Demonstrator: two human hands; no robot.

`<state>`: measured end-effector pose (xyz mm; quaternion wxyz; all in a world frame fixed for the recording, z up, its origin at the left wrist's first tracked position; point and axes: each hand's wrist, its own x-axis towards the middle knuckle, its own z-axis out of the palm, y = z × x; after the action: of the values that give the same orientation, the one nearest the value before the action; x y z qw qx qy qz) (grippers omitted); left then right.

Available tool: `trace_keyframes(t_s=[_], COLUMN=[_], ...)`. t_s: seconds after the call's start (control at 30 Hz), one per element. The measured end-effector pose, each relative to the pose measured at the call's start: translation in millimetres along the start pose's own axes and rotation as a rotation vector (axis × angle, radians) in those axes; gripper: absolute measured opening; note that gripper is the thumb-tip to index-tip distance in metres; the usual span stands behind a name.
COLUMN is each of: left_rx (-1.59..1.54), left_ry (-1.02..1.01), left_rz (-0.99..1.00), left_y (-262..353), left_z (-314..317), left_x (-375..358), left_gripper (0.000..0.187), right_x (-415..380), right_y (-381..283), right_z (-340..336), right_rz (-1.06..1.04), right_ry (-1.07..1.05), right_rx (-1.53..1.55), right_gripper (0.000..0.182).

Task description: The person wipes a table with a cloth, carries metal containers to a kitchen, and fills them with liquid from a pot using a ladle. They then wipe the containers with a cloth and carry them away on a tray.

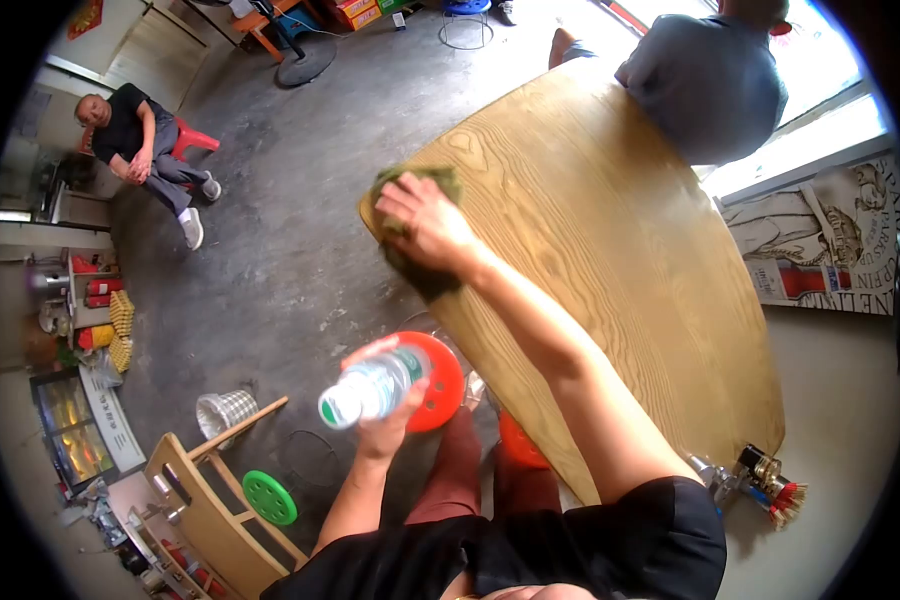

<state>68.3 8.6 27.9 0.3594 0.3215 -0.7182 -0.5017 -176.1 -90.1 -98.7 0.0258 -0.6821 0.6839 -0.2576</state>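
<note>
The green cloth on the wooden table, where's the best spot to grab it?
Probably from above, at the middle of the dark green cloth. It lies flat at the corner of the light wooden table, and the right hand already presses on it with spread fingers. The left hand is busy holding a clear plastic water bottle.

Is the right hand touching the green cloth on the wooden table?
Touching. The head view shows the right hand pressed flat on the green cloth, which lies at the edge of the wooden table; cloth shows around the fingers, with no gap.
</note>
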Motion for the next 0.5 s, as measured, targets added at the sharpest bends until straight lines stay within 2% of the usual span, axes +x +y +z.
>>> trace_keyframes(t_s=[0.07, 0.1, 0.17, 0.2, 0.23, 0.3, 0.33, 0.37, 0.4, 0.43, 0.5], left_rx=[0.131, 0.029, -0.164, -0.198, -0.089, -0.342, -0.282, -0.299, -0.330, -0.359, -0.373], left_ry=[-0.030, 0.002, -0.040, -0.073, -0.066, -0.192, -0.158, -0.190, -0.214, -0.236, -0.239], left_rz=[0.114, 0.102, 0.010, 0.029, 0.189, -0.019, 0.146, 0.143, 0.163, 0.188, 0.168], left_y=[0.9, -1.1, -1.5, -7.7, -23.3, -17.1, -36.9, -44.7, -50.7, -54.8, -62.4], left_z=[4.3, 14.5, 42.5, 61.0, 83.7, 131.4, 159.0, 182.1, 200.5, 216.8, 239.7], left_x=[26.4, 39.8, 71.5, 90.0, 107.0, 130.9, 146.7, 157.8, 166.6, 175.0, 187.0], left_gripper=[0.058, 0.056, 0.051, 0.046, 0.042, 0.043, 0.046, 0.046, 0.047, 0.048, 0.045], right_x=[-40.1, -66.5, -121.9, -159.7, -194.3, -253.3, -269.3, -302.4, -338.6, -381.2, -435.7], right_y=[-38.4, -50.8, -73.3, -75.4, -67.5, -24.1, -5.8, 24.5, 55.1, 88.7, 134.5], right_z=[0.5, -8.2, -54.3, -59.4, -66.6, -118.2, -159.1, -180.3, -204.4, -214.6, -215.5], right_rz=[-0.116, -0.131, -0.128, -0.129, -0.136, -0.048, 0.167, 0.232, 0.397, 0.593, 1.127], right_ry=[-0.035, -0.082, -0.369, -0.293, -0.205, -0.299, -0.363, -0.301, -0.142, -0.015, 0.308], right_rx=[0.102, 0.116, 0.032, 0.187, 0.335, 0.331, 0.259, 0.024, -0.097, -0.214, -0.413], right_gripper=[0.058, 0.057, 0.057, 0.057, 0.057, 0.059, 0.061, 0.062, 0.066, 0.058, 0.050])
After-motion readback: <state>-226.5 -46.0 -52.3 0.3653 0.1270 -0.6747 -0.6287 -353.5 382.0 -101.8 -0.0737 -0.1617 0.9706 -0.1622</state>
